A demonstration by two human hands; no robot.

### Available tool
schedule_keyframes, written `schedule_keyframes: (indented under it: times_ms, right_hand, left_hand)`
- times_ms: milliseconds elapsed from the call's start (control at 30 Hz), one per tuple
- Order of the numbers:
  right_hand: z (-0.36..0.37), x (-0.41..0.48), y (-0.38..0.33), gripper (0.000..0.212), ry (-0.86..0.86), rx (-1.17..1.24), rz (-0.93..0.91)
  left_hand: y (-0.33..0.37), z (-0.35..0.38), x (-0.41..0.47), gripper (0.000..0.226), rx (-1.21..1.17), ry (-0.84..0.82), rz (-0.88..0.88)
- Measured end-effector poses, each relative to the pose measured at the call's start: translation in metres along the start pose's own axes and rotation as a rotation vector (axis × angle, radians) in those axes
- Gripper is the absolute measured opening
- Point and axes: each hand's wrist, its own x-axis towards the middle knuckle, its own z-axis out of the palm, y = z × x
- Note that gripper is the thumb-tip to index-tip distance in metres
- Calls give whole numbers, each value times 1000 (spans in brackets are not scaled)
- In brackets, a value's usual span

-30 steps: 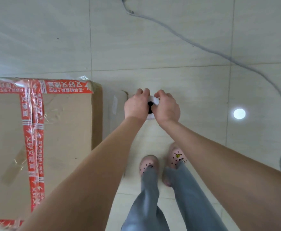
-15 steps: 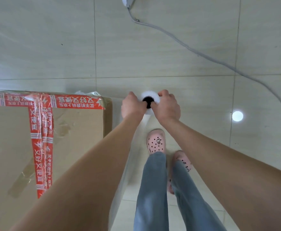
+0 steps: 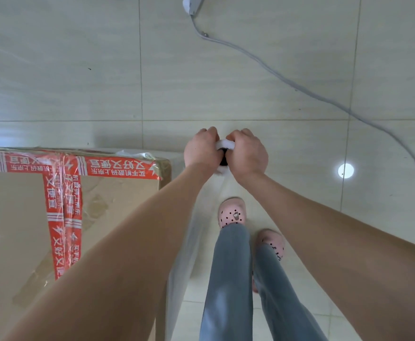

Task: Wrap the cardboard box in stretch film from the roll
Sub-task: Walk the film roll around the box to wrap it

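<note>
White at its rim, the roll [image 3: 222, 145] of stretch film is gripped between the left hand [image 3: 201, 150] and the right hand [image 3: 248, 153], both curled round it. The cardboard box [image 3: 12, 230], sealed with red tape [image 3: 117, 166], is seen just left of the hands, with a clear sheet [image 3: 186, 244] stretched from the roll toward it.

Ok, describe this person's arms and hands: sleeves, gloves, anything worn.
The left arm and right arm are bare, no sleeve in view. The left hand and right hand wear no gloves; no watch, bracelet or ring shows.
</note>
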Motion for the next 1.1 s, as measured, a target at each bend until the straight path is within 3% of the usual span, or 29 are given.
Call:
schedule_keyframes:
  times_ms: [100, 267, 500, 633, 833, 1000, 1100]
  right_hand:
    - [-1, 11, -13, 32, 6, 9, -18]
    - [2, 21, -35, 35, -134, 113, 146]
    - [2, 24, -38, 33, -113, 152, 168]
    - [-8, 33, -39, 31, -106, 80, 88]
    - [-20, 59, -56, 30, -123, 36, -50]
    - [-15, 78, -85, 39, -141, -37, -160]
    - [-8, 79, -93, 39, -198, -51, -135]
  left_hand:
    - [-4, -8, 6, 11, -149, 34, -159]
    - [-20, -27, 13, 22, -273, 31, -336]
    - [-11, -37, 24, 27, 56, -38, 2]
    - [-4, -41, 36, 23, 115, -48, 49]
    - [-7, -44, 49, 7, -156, 36, -188]
    - [-23, -53, 53, 13, -389, 163, -469]
    - [-34, -59, 53, 19, -407, 188, -529]
